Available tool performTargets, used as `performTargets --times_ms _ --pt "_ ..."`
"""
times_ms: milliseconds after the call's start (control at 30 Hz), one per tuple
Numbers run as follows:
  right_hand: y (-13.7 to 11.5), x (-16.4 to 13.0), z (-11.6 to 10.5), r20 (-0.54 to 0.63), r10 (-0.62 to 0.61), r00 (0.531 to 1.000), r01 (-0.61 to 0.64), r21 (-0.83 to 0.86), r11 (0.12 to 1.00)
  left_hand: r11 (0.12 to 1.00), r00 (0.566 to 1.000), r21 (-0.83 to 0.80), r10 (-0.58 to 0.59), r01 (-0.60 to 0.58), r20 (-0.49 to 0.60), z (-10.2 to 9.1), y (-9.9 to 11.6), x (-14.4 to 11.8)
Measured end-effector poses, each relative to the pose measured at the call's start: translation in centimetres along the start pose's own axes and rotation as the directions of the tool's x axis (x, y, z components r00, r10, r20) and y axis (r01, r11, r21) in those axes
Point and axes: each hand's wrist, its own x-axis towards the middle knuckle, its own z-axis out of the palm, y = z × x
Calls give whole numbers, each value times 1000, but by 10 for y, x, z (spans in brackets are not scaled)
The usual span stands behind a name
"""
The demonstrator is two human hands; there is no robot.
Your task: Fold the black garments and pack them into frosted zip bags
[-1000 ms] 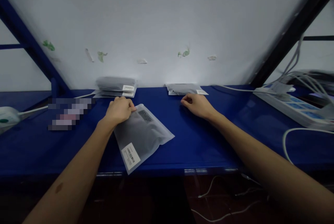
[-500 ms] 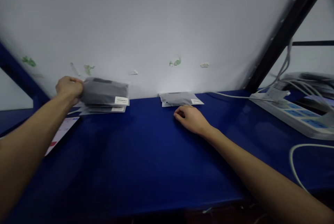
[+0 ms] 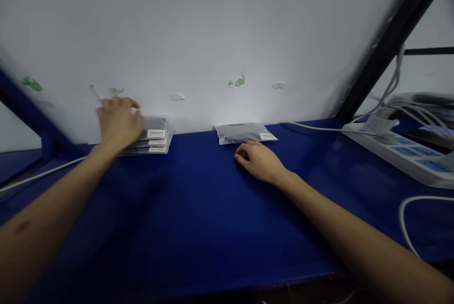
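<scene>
My left hand [image 3: 118,122] lies flat on top of a stack of grey frosted pouches [image 3: 154,136] with white barcode labels, at the back left against the white wall. Its fingers are spread and hold nothing. My right hand [image 3: 257,160] rests loosely curled on the blue table [image 3: 213,209], just in front of a single grey pouch [image 3: 243,131] that lies by the wall. The right hand is close to that pouch and grips nothing.
A white power strip [image 3: 400,150] with blue sockets and several grey cables sits at the right. A white cable loop [image 3: 407,219] lies near the right edge. A dark diagonal frame post [image 3: 383,41] rises at the right, a blue one [image 3: 21,110] at the left.
My left hand carried a pouch from the table's front to the stack at the back left, set it on top and now presses flat on it. The right hand stayed put.
</scene>
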Motion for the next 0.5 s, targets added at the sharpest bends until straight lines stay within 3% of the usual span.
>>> performTargets --times_ms 33,100,167,267,367,500 --pt "1 0 -1 4 1 1000 -1 1 1000 989 989 17 145 -146 35 4 14 -10" --pt "6 1 -2 11 18 1000 -17 -14 1000 920 910 -75 391 -385 134 13 46 -35" --pt "13 2 -4 -7 54 999 -54 -72 996 857 828 -209 511 -471 231 24 75 -61" --pt "28 3 -5 -148 148 978 -177 -207 962 829 799 -306 544 -467 255 41 98 -91" --pt "47 3 -4 -299 266 916 -347 -263 900 810 794 -386 553 -441 252 52 97 -104" --pt "70 4 0 -278 373 885 -440 -240 865 765 786 -510 568 -394 244 59 83 -100"
